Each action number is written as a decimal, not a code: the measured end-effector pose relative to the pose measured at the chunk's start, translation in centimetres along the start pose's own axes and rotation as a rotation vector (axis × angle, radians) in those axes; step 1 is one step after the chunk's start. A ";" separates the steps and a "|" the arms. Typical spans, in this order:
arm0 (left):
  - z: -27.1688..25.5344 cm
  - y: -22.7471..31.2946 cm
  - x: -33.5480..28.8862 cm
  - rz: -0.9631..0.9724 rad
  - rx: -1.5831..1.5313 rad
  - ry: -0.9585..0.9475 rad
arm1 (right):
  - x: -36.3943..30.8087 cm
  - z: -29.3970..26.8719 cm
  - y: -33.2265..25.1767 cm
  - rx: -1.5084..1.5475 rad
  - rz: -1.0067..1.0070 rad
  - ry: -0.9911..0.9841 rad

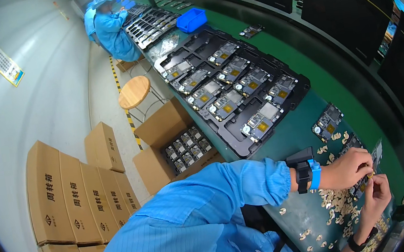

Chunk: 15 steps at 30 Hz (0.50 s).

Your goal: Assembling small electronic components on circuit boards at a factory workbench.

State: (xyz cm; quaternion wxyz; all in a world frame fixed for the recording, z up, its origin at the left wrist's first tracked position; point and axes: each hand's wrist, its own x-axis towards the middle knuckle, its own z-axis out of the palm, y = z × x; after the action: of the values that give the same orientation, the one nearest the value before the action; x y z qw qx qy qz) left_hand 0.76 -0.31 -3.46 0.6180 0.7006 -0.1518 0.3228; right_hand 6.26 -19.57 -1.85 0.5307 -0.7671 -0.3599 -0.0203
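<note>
My left hand [346,170] reaches across the green bench with its fingers pinched together. Just below it, my right hand [375,199] is also closed, and its fingertips meet those of the left. Between them shows a small yellowish piece [370,174], too small to name. Under and beside the hands lies a dark circuit board [351,145], partly covered by them. Many small cream-coloured curled pieces [339,203] are scattered around the hands. Another circuit board [327,122] lies flat just beyond my left hand.
A black tray [231,131] holds several circuit boards; another tray [148,28] stands farther off beside a blue bin [191,20]. Cartons [81,198] are stacked at left. An open carton [161,126] holds boards near a wooden stool [134,92]. A co-worker [111,28] sits beyond.
</note>
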 end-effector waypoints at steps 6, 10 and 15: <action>0.0 -0.1 0.0 0.079 0.072 -0.045 | 0.7 2.0 -4.4 -0.252 0.015 0.149; -1.8 2.0 -0.1 -0.090 0.186 -0.088 | 1.4 2.6 -3.0 -0.071 -0.096 0.107; -1.2 1.4 -0.2 -0.096 0.133 -0.107 | 0.4 2.0 -3.0 0.086 -0.001 0.103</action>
State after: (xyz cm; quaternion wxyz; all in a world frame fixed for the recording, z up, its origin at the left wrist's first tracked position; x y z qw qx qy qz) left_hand -0.59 0.57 -2.45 0.5759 0.7629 -0.1291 0.2641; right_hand 4.13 -17.15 -0.12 0.5810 -0.7413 -0.3330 -0.0444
